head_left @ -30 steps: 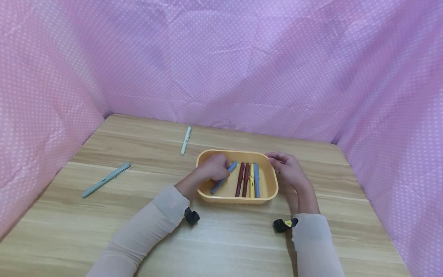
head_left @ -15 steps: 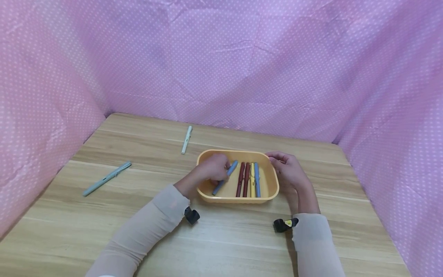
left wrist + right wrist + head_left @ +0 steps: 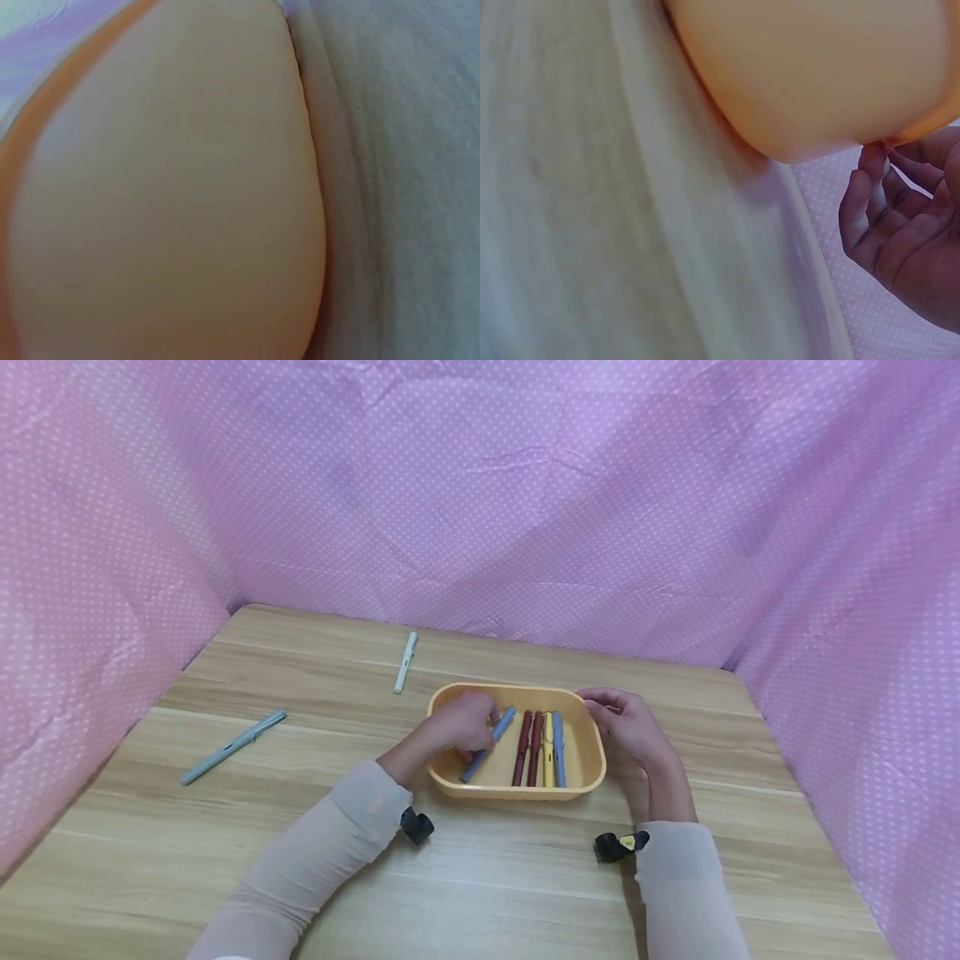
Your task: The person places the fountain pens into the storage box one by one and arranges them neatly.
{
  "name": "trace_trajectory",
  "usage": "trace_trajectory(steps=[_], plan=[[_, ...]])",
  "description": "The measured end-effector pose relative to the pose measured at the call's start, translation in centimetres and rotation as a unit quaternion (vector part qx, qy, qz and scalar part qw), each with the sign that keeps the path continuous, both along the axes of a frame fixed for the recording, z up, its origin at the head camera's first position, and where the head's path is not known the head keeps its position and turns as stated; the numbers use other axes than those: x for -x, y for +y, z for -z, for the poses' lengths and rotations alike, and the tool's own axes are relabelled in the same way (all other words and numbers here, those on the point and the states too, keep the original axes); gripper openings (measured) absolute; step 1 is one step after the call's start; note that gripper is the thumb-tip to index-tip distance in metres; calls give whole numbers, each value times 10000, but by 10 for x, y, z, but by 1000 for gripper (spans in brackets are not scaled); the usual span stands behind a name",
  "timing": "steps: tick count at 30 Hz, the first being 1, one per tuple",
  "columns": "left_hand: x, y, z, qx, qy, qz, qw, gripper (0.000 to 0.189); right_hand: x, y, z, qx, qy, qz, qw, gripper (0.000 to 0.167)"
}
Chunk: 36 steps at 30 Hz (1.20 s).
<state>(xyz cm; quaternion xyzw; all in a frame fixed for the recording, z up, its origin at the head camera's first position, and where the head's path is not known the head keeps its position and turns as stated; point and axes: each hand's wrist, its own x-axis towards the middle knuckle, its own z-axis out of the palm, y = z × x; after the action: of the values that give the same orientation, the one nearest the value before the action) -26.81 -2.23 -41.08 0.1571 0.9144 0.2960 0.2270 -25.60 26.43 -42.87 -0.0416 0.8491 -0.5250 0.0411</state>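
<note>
In the head view, a yellow plastic tray (image 3: 517, 793) stands on the table. My left hand (image 3: 463, 724) reaches inside its left part and holds a blue pen (image 3: 504, 724) that lies slanted there; its fingertips are partly hidden. Right of this pen lie two dark red pens (image 3: 522, 747), a yellow pen (image 3: 548, 752) and another blue pen (image 3: 558, 750), side by side. At the tray's far right corner my right hand (image 3: 626, 722) pinches the rim. The right wrist view shows the fingers (image 3: 855, 206) of this hand at the tray's edge. Only the tray's outer wall (image 3: 165, 187) fills the left wrist view.
A grey-green pen (image 3: 232, 747) lies on the wooden table (image 3: 480, 877) to the left. Behind the tray's left end lies a pale mint pen (image 3: 406, 662). Pink dotted cloth (image 3: 480, 510) encloses the table's back and sides.
</note>
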Motion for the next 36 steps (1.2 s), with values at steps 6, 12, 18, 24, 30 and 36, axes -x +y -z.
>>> trace_trajectory(steps=[6, 12, 18, 24, 30, 36], plan=[[-2, 1, 1, 58, 73, 107, 9999, 25, -1, 2, -1, -6, 6, -6, 10000, 32], [-4, 3, 1, -35, -23, 164, 9999, 17, -1, 2, -1, 48, 1, -52, 10000, 32], [-6, 6, 3, -325, -81, 236, 9992, 29, -2, 2, -1, 87, -47, -80, 9999, 33], [-7, 9, 6, -572, -177, 222, 9980, 46, -2, 1, -2, 95, -88, -113, 9999, 33], [-8, 11, 10, -783, -277, 235, 9963, 54, -3, 1, -4, 57, -123, -81, 9999, 32], [-8, 13, 12, -920, -386, 321, 9945, 61, -1, 1, -3, 26, -78, -55, 10000, 32]])
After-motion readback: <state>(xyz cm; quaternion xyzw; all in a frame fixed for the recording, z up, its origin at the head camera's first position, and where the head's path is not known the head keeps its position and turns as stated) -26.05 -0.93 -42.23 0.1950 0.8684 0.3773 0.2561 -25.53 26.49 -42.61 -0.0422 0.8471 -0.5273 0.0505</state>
